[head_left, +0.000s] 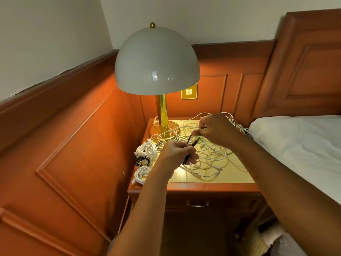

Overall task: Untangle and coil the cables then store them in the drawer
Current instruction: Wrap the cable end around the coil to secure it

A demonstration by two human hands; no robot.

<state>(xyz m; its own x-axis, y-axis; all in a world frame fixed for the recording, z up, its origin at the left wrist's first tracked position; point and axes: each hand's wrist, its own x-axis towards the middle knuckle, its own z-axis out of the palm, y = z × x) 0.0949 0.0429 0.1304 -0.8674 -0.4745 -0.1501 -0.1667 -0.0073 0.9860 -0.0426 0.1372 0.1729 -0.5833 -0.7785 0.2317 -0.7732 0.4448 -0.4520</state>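
Note:
A tangle of white cables (208, 159) spreads over the nightstand top (238, 174). My left hand (178, 154) grips a folded black cable (190, 148) above the tangle. My right hand (216, 129) pinches the far end of that black cable. At the left edge of the top lie three coiled bundles: a white coil (146, 148), a black coil (142, 160) and another white coil (141, 174). The drawer (219, 202) below is closed, with a metal handle (197, 204).
A brass lamp (162, 119) with a white dome shade stands at the back left of the nightstand. Wood panelling lines the walls to the left and behind. A bed with a white sheet (299, 145) borders the right side.

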